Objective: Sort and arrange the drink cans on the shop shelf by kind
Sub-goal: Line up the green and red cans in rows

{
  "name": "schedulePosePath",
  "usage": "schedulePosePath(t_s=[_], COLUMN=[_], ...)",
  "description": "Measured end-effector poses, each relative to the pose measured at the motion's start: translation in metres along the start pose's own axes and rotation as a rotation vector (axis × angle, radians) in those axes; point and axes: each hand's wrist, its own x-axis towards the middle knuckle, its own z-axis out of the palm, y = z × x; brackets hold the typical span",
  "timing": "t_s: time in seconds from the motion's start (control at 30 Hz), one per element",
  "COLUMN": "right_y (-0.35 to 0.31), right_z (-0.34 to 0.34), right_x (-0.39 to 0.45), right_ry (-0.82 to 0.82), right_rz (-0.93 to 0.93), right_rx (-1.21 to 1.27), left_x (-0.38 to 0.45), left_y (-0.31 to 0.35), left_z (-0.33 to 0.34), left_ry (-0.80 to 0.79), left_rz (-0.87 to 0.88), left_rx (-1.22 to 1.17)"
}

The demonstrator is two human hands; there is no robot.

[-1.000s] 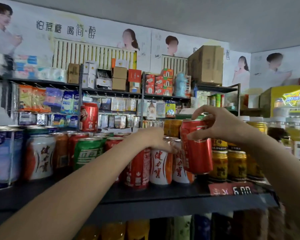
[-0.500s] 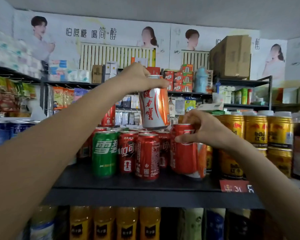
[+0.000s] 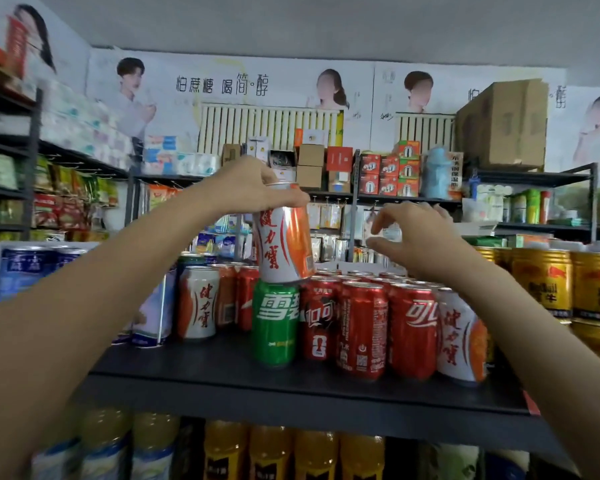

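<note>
At centre frame, the left hand [image 3: 246,185] grips a white-and-orange drink can [image 3: 284,244] by its top, lifted just above a green soda can [image 3: 275,327] on the black shelf [image 3: 291,389]. The right hand [image 3: 413,237] hovers empty, fingers spread, over red cola cans [image 3: 361,330]. Likely next: setting it beside the matching white-and-orange can [image 3: 198,306] at centre left.

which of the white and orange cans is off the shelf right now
The white-and-orange can gripped at its top by the left hand, held above the green can. The other two stand on the shelf.
</note>
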Motion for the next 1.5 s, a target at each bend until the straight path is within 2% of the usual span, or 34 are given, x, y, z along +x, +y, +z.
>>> schedulePosePath(t_s=[0.13,0.27,0.4,0.57,0.7,0.77,0.83,0.93,1.23,1.37,1.5], right_y=[-0.043,-0.083,-0.104,-0.112,-0.121,-0.123,-0.122,-0.121,-0.123,-0.125,-0.120], right_z=[0.012,0.039,0.064,0.089,0.109,0.125,0.142,0.162,0.178,0.165,0.128], right_x=[0.024,0.045,0.057,0.075,0.097,0.110,0.122,0.132,0.134,0.129,0.119], right_ry=[-0.011,-0.162,-0.277,-0.390,-0.582,-0.657,-0.695,-0.702,-0.628,-0.573,-0.390], right_rz=[-0.091,-0.117,-0.099,-0.038,-0.061,-0.082,-0.073,-0.040,-0.031,0.014,0.105], right_rx=[0.089,0.178,0.270,0.342,0.229,0.128,0.090,0.115,0.138,0.277,0.539], left_x=[-0.017,-0.031,-0.031,-0.021,-0.012,-0.005,-0.002,0.000,-0.001,-0.001,-0.001], left_y=[-0.041,-0.089,-0.122,-0.139,-0.145,-0.153,-0.159,-0.161,-0.161,-0.160,-0.153], left_z=[-0.021,-0.010,0.009,0.021,0.018,0.011,0.007,0.010,0.012,0.010,0.004], left_ry=[-0.107,-0.244,-0.263,-0.319,-0.430,-0.357,-0.298,-0.261,-0.263,-0.281,-0.304], left_rz=[0.014,0.014,0.062,0.178,0.177,0.163,0.181,0.214,0.179,0.152,0.110], left_rx=[0.165,0.335,0.445,0.447,0.310,0.215,0.246,0.328,0.312,0.318,0.229])
